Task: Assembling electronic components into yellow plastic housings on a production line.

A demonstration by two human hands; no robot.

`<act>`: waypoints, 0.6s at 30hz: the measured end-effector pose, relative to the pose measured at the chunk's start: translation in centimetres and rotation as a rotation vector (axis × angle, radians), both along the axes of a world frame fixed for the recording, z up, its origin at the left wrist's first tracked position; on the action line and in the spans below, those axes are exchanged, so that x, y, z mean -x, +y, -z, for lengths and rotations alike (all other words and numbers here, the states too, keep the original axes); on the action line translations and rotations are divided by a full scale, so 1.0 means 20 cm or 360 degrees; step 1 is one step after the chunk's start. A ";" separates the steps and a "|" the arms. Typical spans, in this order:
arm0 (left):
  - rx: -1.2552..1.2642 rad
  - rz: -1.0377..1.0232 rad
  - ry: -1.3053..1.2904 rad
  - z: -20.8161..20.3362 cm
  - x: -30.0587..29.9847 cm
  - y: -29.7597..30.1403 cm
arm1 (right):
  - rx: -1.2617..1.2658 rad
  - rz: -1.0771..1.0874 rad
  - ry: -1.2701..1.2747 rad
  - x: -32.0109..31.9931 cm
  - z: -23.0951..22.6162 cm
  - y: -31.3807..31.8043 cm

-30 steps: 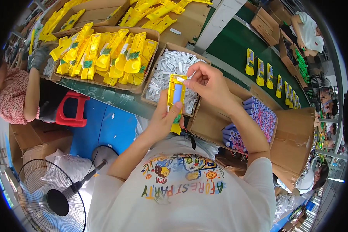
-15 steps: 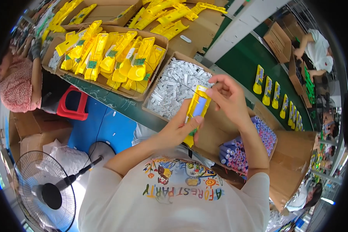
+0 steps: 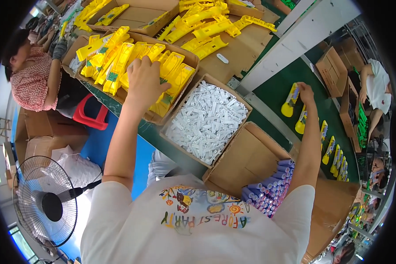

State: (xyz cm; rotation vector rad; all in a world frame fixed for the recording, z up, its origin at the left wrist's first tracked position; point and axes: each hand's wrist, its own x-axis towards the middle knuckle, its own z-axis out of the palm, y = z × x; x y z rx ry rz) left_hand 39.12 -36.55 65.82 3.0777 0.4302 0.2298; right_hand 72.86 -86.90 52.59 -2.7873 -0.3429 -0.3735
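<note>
My left hand reaches over a cardboard box of yellow plastic shells. Its fingers curl down among them and the thumb stands apart; the fingertips are partly hidden. Several shells carry small green circuit boards and thin wires. At the right, my right hand pinches the upper end of a yellow shell with a bluish-purple insert, at the near end of a row on a green surface. Between my arms sits a box of small white plastic strips.
Purple cylinders fill part of a cardboard box by my right arm. A grey metal post rises behind the white strips. More yellow shells lie at the back. A fan, a red stool and a co-worker are leftward.
My hands have parted from the yellow shell they held over the white strips. The left has gone to the shell box, the right out to the row at the right. The view has shifted.
</note>
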 end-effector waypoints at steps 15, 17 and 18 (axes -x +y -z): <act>0.3271 0.0294 -0.0389 0.01 0.18 -0.30 | -0.0939 -0.0927 -0.0010 1.76 -0.80 1.10; 0.3759 0.0040 -0.0231 -0.01 0.30 -0.48 | -0.0370 -0.1552 -0.0504 1.77 -0.82 1.11; 0.3986 0.0051 -0.0259 0.02 0.31 -0.52 | -0.0356 -0.1508 -0.0510 1.76 -0.77 1.06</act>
